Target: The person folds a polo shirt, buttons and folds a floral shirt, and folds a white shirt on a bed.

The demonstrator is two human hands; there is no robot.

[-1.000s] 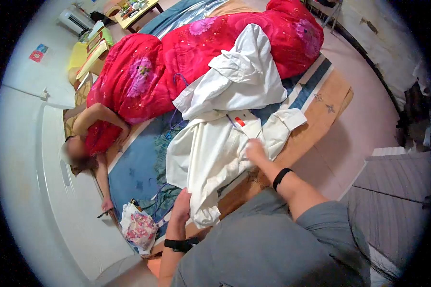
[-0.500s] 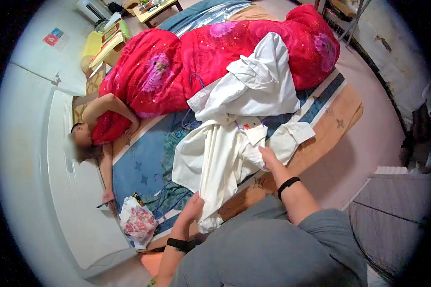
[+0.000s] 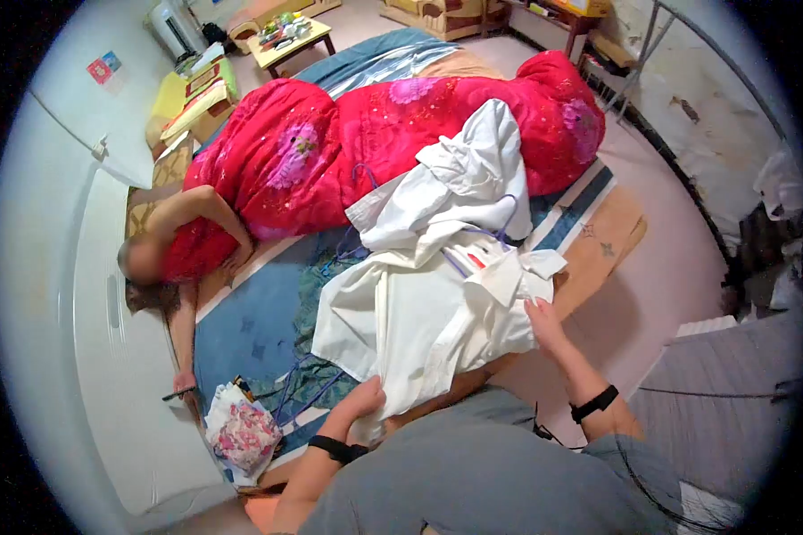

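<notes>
A white shirt lies partly spread over the near edge of the bed, its collar to the right. My left hand pinches its lower near edge. At the collar end, my right hand grips the cloth near the bed's edge. Just beyond the shirt is a second, crumpled white garment, resting against the red quilt. A purple-blue hanger shows between the two garments. Under the shirt's left side I see dark green cloth with more blue hangers.
A person lies under the quilt at the left, one hand holding a phone. A floral bag sits at the bed's near left corner. Beyond stands a low table with items on it. A grey-covered surface is at my right.
My right hand has moved right and pulled the shirt wider, so its folds lie flatter. More of the hanger between the garments shows. The view has tilted up.
</notes>
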